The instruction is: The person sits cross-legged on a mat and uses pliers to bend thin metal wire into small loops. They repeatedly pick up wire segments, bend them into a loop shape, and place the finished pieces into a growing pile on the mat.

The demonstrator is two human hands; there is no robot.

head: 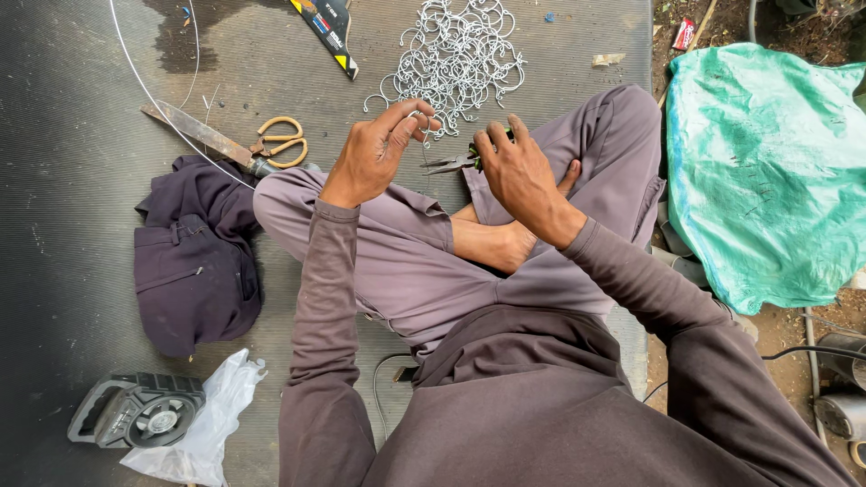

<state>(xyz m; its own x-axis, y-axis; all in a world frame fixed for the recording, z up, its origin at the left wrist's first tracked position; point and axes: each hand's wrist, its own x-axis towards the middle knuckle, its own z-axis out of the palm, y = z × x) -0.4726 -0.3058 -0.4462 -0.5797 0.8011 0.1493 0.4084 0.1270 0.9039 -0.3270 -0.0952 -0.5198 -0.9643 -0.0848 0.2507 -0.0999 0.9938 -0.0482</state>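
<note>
Left hand: my fingertips pinched on a wire hook.
Right hand: clamped around pliers.
Ahead: hook pile.

A single head-worn camera looks steeply down and forward, close over the seated person's lap; the mat's far edge probably lies beyond the frame's top.

Probably an outdoor workshop: ribbed floor mat, wire hooks, scissors.

Left hand pinching wire hook, right hand gripping pliers
</note>
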